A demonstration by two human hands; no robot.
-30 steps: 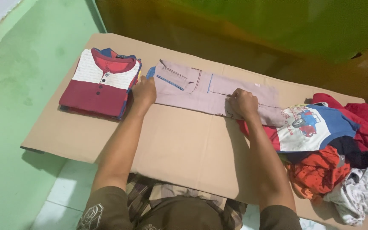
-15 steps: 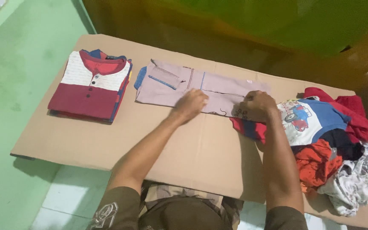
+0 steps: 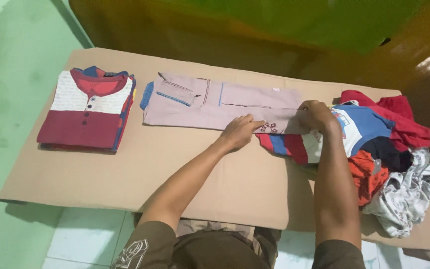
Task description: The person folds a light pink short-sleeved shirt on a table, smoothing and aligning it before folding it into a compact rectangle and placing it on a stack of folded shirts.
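Left hand [image 3: 238,131] now sliding right along the near edge of the pinkish shirt [image 3: 215,102], fingers flat, w/ right hand [image 3: 317,115] pinching its right end; prob mid-fold.

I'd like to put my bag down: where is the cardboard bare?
The near strip of the cardboard sheet, below the folded shirt stack and pale garment, left of the left hand, is bare. The right end is crowded by the clothes heap.

folded garment [image 3: 215,102]: pale pink, blue trim | folded shirt [image 3: 86,112]: maroon, white, red collar | board [image 3: 215,179]: tan
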